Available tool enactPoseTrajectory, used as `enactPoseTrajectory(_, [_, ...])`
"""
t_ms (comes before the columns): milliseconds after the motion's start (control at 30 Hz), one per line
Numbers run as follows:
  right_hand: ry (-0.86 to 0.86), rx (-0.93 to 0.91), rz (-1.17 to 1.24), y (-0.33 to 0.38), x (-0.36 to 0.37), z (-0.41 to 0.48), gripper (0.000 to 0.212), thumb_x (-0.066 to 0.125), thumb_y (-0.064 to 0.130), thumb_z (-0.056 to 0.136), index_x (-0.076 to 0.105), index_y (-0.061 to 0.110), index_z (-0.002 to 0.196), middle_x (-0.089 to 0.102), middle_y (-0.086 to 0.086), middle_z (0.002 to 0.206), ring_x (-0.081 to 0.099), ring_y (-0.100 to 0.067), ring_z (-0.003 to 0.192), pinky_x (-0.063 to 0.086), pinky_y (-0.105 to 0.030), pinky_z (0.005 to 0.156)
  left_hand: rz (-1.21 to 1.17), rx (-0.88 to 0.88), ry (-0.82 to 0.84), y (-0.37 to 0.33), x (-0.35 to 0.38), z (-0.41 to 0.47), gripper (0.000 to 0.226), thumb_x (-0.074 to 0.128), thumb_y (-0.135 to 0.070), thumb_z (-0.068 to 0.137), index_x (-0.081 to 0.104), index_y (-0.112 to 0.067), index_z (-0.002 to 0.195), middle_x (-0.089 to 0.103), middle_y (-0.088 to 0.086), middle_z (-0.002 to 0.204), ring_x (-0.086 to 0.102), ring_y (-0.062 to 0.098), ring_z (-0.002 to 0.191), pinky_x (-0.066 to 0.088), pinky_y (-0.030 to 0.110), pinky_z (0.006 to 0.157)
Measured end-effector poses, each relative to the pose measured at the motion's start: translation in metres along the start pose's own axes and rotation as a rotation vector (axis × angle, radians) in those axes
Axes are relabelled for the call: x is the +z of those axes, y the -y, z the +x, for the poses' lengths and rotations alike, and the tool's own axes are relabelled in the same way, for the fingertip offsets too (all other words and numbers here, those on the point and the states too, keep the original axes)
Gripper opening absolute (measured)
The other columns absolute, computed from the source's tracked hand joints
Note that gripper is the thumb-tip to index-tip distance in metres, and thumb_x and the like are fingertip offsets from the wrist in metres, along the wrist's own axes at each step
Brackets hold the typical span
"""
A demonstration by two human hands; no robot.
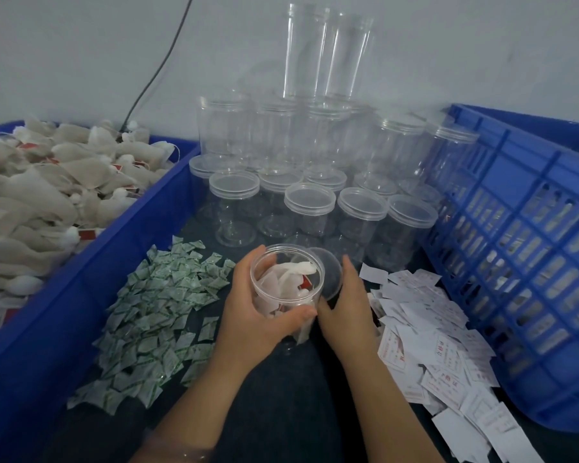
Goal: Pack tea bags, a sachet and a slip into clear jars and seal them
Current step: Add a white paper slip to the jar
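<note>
The left hand [258,315] wraps around an open clear jar [291,295] holding tea bags [298,270], just above the dark counter [281,412]. The right hand [345,312] grasps the clear lid [330,272], which touches the jar's right rim. Sachets [161,309] lie to the left and slips [432,329] to the right.

Only two hands and two arms of the person can be seen. The left hand [258,312] and the right hand [345,309] are bare. Both arms are bare too, long and slim. The nails look short and plain. Low on the left arm [214,389] there is a thin pale band [188,455] with tiny shiny bits, too blurry to tell more.
</note>
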State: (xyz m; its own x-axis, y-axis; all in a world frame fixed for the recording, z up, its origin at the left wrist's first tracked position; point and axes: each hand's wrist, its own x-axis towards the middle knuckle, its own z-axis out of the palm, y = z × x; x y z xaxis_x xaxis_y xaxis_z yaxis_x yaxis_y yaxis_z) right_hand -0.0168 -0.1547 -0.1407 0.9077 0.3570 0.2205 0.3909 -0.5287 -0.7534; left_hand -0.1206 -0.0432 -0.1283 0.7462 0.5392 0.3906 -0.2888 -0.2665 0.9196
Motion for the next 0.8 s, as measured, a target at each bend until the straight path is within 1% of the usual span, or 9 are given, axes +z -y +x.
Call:
enactPoseTrajectory(67, [-0.026, -0.047, 0.115, 0.004, 0.002, -0.002, 0.082, 0.065, 0.012, 0.091, 0.015, 0.033, 0.153, 0.044, 0.002, 0.136, 0.052, -0.001, 0.111, 0.041, -0.014, 0.090, -0.005, -0.007, 0.002, 0.000, 0.000, 0.000, 0.100, 0.084, -0.042, 0.051, 0.040, -0.022, 0.138, 0.052, -0.026, 0.128, 0.049, -0.004, 0.122, 0.042, 0.008, 0.091])
enactPoseTrajectory(133, [-0.057, -0.074, 0.194, 0.006, 0.005, -0.005, 0.080, 0.063, 0.007, 0.091, 0.018, 0.032, 0.152, 0.053, 0.005, 0.113, 0.054, 0.000, 0.097, 0.044, -0.017, 0.087, -0.006, -0.011, 0.000, -0.001, 0.000, 0.000, 0.096, 0.085, -0.038, 0.050, 0.040, -0.031, 0.134, 0.052, -0.024, 0.128, 0.050, -0.005, 0.121, 0.042, 0.007, 0.090])
enactPoseTrajectory(200, [-0.123, -0.077, 0.264, 0.009, 0.003, -0.006, 0.064, 0.062, 0.010, 0.092, 0.034, 0.030, 0.146, 0.056, 0.008, 0.101, 0.056, 0.000, 0.093, 0.047, -0.021, 0.088, -0.007, -0.013, 0.000, -0.002, -0.001, 0.000, 0.092, 0.087, -0.032, 0.051, 0.040, -0.035, 0.130, 0.053, -0.018, 0.129, 0.050, -0.006, 0.119, 0.042, 0.006, 0.088])
enactPoseTrajectory(267, [-0.183, -0.117, 0.356, 0.013, -0.004, -0.006, 0.035, 0.060, 0.015, 0.094, 0.053, 0.034, 0.123, 0.058, 0.009, 0.102, 0.057, 0.001, 0.093, 0.050, -0.026, 0.087, -0.020, -0.018, 0.006, -0.003, -0.001, 0.000, 0.092, 0.086, -0.035, 0.050, 0.040, -0.034, 0.130, 0.053, -0.013, 0.129, 0.052, -0.005, 0.118, 0.043, 0.007, 0.087])
enactPoseTrajectory(367, [-0.190, -0.257, 0.574, 0.030, -0.016, -0.010, 0.007, 0.059, 0.029, 0.094, 0.064, 0.031, 0.098, 0.065, 0.000, 0.098, 0.063, -0.008, 0.091, 0.051, -0.028, 0.080, -0.025, -0.025, 0.005, -0.004, 0.000, 0.000, 0.094, 0.082, -0.042, 0.047, 0.039, -0.034, 0.131, 0.053, -0.013, 0.130, 0.051, -0.005, 0.118, 0.043, 0.007, 0.089])
enactPoseTrajectory(467, [-0.064, -0.440, 0.693, 0.043, -0.021, -0.018, 0.018, 0.059, 0.031, 0.087, 0.061, 0.023, 0.103, 0.065, 0.004, 0.114, 0.063, -0.014, 0.108, 0.052, -0.032, 0.088, -0.044, -0.046, -0.003, -0.004, 0.000, 0.000, 0.091, 0.083, -0.044, 0.047, 0.040, -0.041, 0.128, 0.055, -0.018, 0.127, 0.053, -0.004, 0.118, 0.045, 0.014, 0.094])
enactPoseTrajectory(600, [0.088, -0.590, 0.411, 0.053, -0.020, -0.024, 0.027, 0.067, 0.039, 0.078, 0.055, 0.033, 0.101, 0.050, 0.012, 0.139, 0.040, -0.013, 0.138, 0.035, -0.034, 0.110, -0.074, -0.054, -0.020, -0.005, 0.000, 0.001, 0.081, 0.085, -0.038, 0.054, 0.047, -0.035, 0.126, 0.061, -0.019, 0.117, 0.062, 0.002, 0.108, 0.053, 0.020, 0.084])
enactPoseTrajectory(700, [0.104, -0.519, 0.310, 0.063, -0.025, -0.022, 0.038, 0.073, 0.054, 0.064, 0.050, 0.039, 0.090, 0.049, 0.014, 0.138, 0.041, 0.003, 0.131, 0.033, -0.013, 0.101, -0.097, -0.061, -0.047, -0.005, 0.001, 0.002, 0.074, 0.085, -0.034, 0.053, 0.053, -0.032, 0.120, 0.066, -0.011, 0.110, 0.068, 0.008, 0.093, 0.053, 0.018, 0.066])
enactPoseTrajectory(800, [0.157, -0.461, 0.137, 0.075, -0.033, -0.012, 0.052, 0.071, 0.067, 0.052, 0.050, 0.038, 0.090, 0.047, 0.023, 0.121, 0.046, 0.011, 0.112, 0.036, -0.006, 0.084, -0.085, -0.047, -0.056, -0.005, -0.001, 0.003, 0.069, 0.080, -0.027, 0.053, 0.055, -0.031, 0.118, 0.066, -0.015, 0.109, 0.066, 0.004, 0.096, 0.051, 0.014, 0.071])
